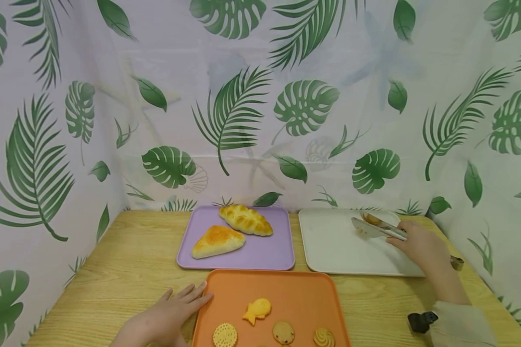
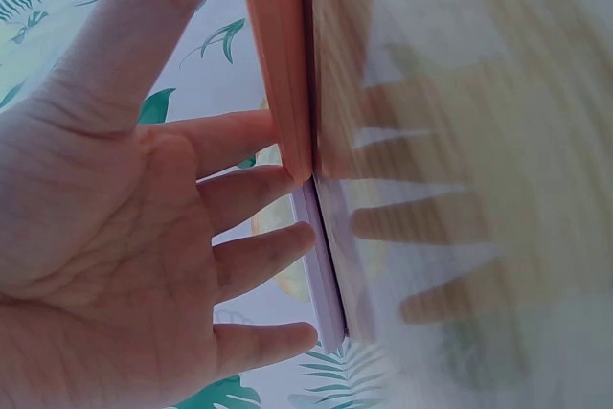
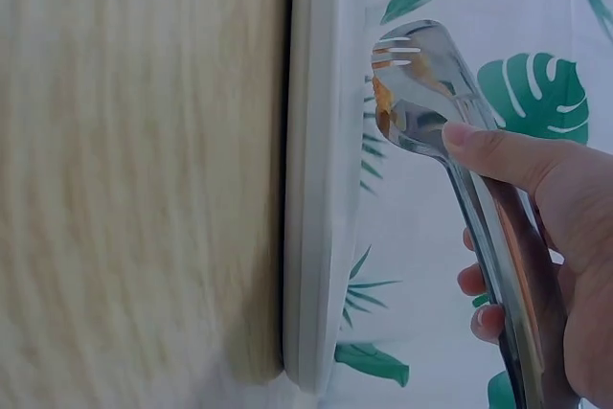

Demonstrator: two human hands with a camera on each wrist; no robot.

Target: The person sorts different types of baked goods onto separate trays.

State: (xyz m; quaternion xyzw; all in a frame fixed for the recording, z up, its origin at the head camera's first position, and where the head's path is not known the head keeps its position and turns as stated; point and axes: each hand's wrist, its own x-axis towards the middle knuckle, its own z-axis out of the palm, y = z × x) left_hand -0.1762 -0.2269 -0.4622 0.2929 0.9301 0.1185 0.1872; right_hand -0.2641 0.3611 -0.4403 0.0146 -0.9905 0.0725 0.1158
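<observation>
Spotter: What's in your right hand?

Me: From my remote seat I see the right hand (image 1: 421, 246) wrapped round metal tongs (image 1: 375, 229), thumb pressing one arm. A small golden-brown piece (image 1: 370, 219) shows between their tips, over the white tray (image 1: 330, 241), near its far edge and right of the middle. It looks just clear of the surface, though I can't be sure.

Spotter: How will it handle?

Me: I'd guess light and stiff, perhaps crumbly like a biscuit (I can't make out its full shape). The tongs look smooth, so a thin edge could slip. I'd take it across the widest part, flat sides against the tips, with modest pressure. How tight the pinch is now, I can't tell.

Spotter: And the left?

Me: The left hand (image 1: 169, 311) holds nothing; its fingers are extended, touching the left edge of the orange tray (image 1: 304, 294) by its far-left corner. On that tray, the fish-shaped cookie (image 1: 258, 311) looks light too, with a narrow tail that I'd expect to snap first. I'd grip it across the body.
</observation>
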